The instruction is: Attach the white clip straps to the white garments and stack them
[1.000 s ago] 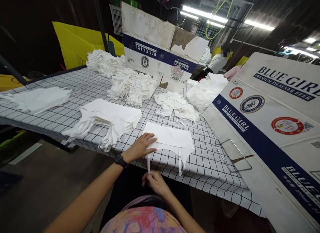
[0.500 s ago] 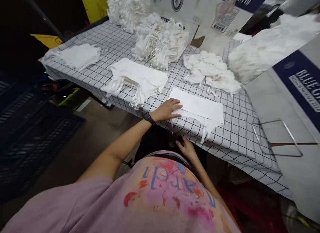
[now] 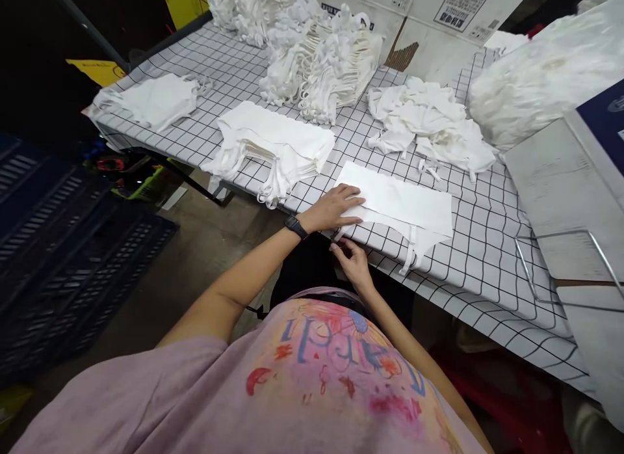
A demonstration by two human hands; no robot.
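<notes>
White garment [image 3: 407, 197] under left hand [image 3: 332, 208], right hand [image 3: 354, 265] — closer than before

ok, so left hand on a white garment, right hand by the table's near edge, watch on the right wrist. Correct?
Wrong wrist: the head view shows the watch on the left. The rest stands: left hand on a white garment, right hand by the table's near edge.

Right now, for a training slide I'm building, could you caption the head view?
Left hand flat on a white garment over a checked cloth, right hand at one garment strap.
</notes>
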